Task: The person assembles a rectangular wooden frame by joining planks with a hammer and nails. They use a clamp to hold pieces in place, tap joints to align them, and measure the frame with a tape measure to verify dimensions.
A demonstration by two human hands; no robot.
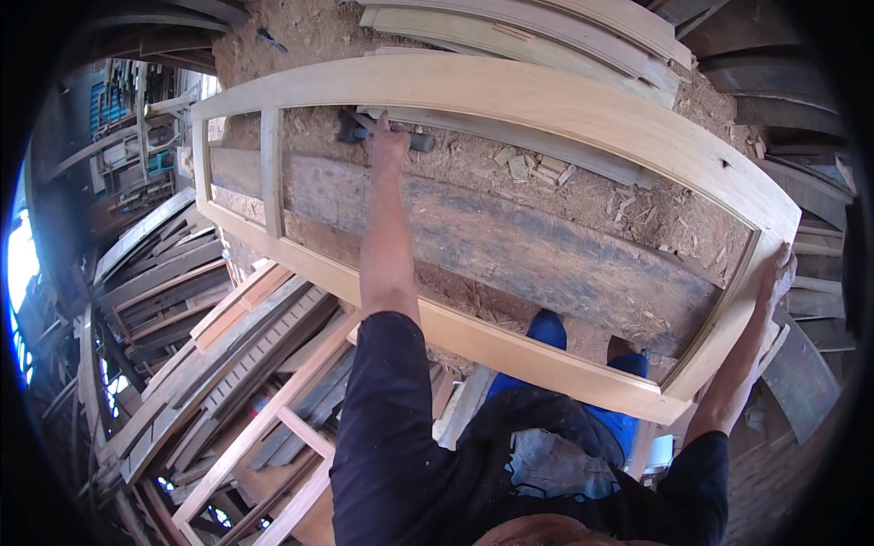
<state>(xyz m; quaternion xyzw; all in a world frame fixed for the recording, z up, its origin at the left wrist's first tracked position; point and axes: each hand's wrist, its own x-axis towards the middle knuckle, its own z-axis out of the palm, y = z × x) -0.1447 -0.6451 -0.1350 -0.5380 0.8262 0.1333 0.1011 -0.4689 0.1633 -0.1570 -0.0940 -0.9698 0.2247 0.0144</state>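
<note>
Seen from the head camera, a person in a dark short-sleeved shirt (387,400) and blue legwear (546,329) works over an arched wooden frame (546,86) that lies across the front of the body, its curved rail on the far side and a single crossbar near its left end. The left hand (390,144) reaches over the near rail, fingers curled around the handle of a dark-headed hammer (422,143), which shows within the frame's opening. The right hand (779,275) rests against the frame's right end; whether its fingers are spread or pressed together cannot be told. A worn plank (510,227) shows through the opening, amid wood shavings (628,205). Stacked timber (228,391) crowds the left.
</note>
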